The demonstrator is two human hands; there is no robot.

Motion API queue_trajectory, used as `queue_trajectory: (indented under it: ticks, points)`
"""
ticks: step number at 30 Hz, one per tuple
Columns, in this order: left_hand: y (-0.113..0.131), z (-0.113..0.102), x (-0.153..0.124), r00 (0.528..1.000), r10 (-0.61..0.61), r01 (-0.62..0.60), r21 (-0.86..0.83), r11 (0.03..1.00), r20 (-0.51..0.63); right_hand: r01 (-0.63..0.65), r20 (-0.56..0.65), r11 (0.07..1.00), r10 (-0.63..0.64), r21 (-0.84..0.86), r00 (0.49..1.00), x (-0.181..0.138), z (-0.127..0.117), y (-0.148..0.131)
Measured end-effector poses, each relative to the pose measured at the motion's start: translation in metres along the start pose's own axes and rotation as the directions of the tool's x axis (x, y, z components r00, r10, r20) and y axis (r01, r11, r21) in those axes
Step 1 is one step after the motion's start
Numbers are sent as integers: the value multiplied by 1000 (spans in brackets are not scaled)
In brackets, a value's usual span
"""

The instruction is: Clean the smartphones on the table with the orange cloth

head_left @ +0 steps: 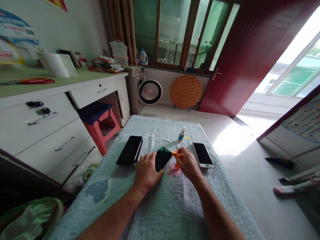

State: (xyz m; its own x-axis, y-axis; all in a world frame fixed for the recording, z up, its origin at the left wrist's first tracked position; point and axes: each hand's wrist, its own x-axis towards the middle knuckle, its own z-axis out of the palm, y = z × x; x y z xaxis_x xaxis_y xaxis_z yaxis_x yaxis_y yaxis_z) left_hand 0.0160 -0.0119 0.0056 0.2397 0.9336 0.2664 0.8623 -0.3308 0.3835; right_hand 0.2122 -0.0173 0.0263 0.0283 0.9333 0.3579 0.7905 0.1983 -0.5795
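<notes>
My left hand (148, 170) grips a dark smartphone (163, 158) by its left side, its black face tilted up toward me. Just right of it, my right hand (187, 163) pinches a bunched orange cloth (177, 154) at the phone's right corner; whether the two touch I cannot tell. A larger black tablet-like device (130, 150) lies to the left of my left hand, with a thin light-edged item along its right side. To the right of my right hand rests a white smartphone (203, 154). Behind the hands stands a small spray bottle (181, 134) with a blue label.
A quilted pale blue cloth (105, 206) covers the table. Along the left runs a white desk (50, 133) with a red stool (107, 130) beneath. Farther back are a washing machine (135, 86) with its door open and a round wooden tabletop (186, 91).
</notes>
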Motion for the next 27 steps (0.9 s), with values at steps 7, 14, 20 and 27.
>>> queue_trajectory:
  ticks: [7,14,20,27]
  points:
    - [0,-8,-5,989,19,-23,26,999,144,9,-35,1000,-8,30,999,-3,16,-6]
    - [0,-18,-7,925,115,-68,-138,988,363,-59,-41,998,60,13,997,1,21,1]
    - [-6,-20,-7,879,185,-106,-198,975,439,-46,12,999,46,-14,999,3,30,3]
    - [0,-19,-5,902,142,-65,-197,978,408,55,156,997,-47,-47,987,2,34,-2]
